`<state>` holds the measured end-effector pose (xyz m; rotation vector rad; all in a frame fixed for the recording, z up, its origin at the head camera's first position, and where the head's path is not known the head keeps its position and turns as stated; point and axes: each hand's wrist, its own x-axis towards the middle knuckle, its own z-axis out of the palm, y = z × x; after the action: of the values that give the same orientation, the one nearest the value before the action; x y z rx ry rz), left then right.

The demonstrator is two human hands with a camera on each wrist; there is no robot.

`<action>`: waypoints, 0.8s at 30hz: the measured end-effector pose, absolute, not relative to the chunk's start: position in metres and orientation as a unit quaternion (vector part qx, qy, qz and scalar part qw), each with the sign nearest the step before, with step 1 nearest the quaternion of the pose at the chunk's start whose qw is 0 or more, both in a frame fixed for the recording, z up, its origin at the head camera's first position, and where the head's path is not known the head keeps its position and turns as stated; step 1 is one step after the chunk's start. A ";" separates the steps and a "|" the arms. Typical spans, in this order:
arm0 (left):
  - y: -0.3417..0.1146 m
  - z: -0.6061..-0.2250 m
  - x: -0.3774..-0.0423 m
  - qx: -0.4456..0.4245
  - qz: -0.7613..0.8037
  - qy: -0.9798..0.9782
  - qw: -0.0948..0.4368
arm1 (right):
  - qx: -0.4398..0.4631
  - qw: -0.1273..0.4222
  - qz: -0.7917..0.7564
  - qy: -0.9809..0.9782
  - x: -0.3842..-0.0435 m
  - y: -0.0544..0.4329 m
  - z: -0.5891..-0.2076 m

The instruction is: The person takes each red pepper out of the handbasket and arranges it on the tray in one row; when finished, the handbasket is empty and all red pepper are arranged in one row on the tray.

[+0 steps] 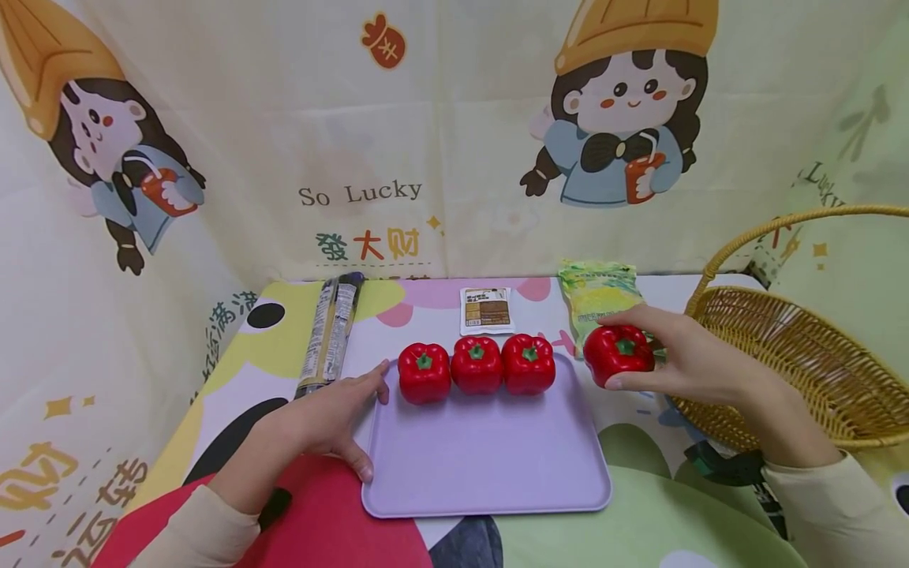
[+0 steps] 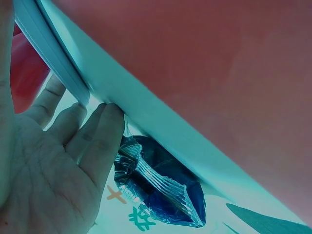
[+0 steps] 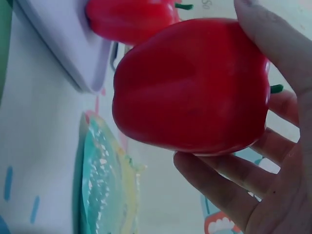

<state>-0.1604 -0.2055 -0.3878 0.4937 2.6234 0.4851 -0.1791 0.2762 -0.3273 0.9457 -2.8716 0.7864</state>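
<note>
My right hand (image 1: 682, 359) grips a red bell pepper (image 1: 616, 355) with a green stem, lifted off the table just right of the tray. In the right wrist view the thumb and fingers curl round that pepper (image 3: 190, 87). Three more red bell peppers (image 1: 477, 365) stand in a row along the far side of the light purple tray (image 1: 490, 457). My left hand (image 1: 330, 418) rests at the tray's left edge, thumb and fingers spread. In the left wrist view its fingers (image 2: 100, 141) touch or nearly touch the tray's rim.
A wicker basket (image 1: 788, 323) with a tall handle stands at the right. Behind the held pepper lies a green-yellow packet (image 1: 596, 292). A small white-and-brown packet (image 1: 487, 311) lies beyond the tray, and a long dark package (image 1: 330, 331) lies at the left.
</note>
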 end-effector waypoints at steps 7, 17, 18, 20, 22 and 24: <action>-0.205 -0.387 -0.160 0.175 0.175 0.945 0.216 | 0.298 -0.007 0.241 -0.924 -0.183 0.266 -0.335; -0.205 -0.388 -0.162 0.169 0.179 0.943 0.223 | 0.306 -0.015 0.256 -0.917 -0.189 0.258 -0.346; -0.205 -0.388 -0.162 0.169 0.179 0.943 0.222 | 0.307 -0.016 0.259 -0.916 -0.190 0.258 -0.347; -0.205 -0.387 -0.162 0.169 0.176 0.944 0.222 | 0.311 -0.017 0.262 -0.913 -0.191 0.256 -0.349; -0.205 -0.387 -0.162 0.170 0.174 0.944 0.221 | 0.314 -0.015 0.264 -0.912 -0.192 0.254 -0.351; -0.205 -0.388 -0.162 0.171 0.172 0.945 0.221 | 0.319 -0.011 0.263 -0.911 -0.193 0.253 -0.352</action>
<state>-0.1618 -0.2054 -0.3875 0.4720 2.6117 0.4760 -0.1935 0.2533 -0.3524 1.0083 -2.8814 0.8333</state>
